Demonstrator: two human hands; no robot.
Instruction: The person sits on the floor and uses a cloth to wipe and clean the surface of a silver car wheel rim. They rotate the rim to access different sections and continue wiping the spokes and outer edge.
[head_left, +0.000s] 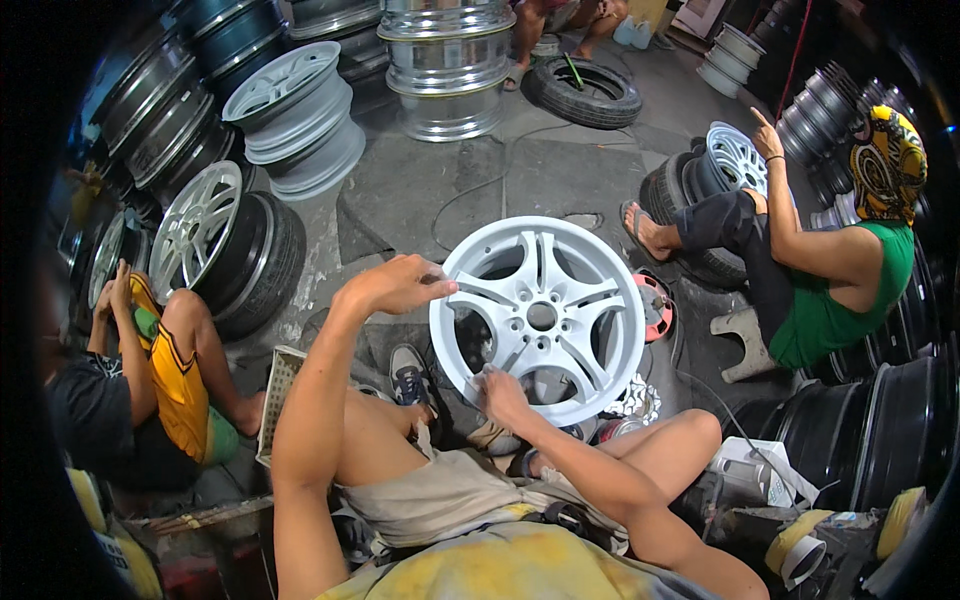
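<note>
A pale grey-white alloy wheel rim (541, 277) with split spokes stands tilted in front of my knees, its face toward me. At its upper left edge is my left hand (405, 284), wrist bent, with the fingertips and thumb closed on the lip. My right hand (503, 397) is closed at the lower left of the rim, fingers pressed against its inner edge by a spoke. Whatever those fingers hold, if anything, is hidden. Below the rim, partly covered by it, lie crumpled shiny foil (636, 398) and a can (620, 429).
A person in a green top (850, 290) sits at the right beside another rim (735, 155); another person (130, 380) sits at the left by a wheel (200, 222). Stacked rims (445, 75) and a tire (583, 92) stand farther back. A cable (475, 185) crosses the floor.
</note>
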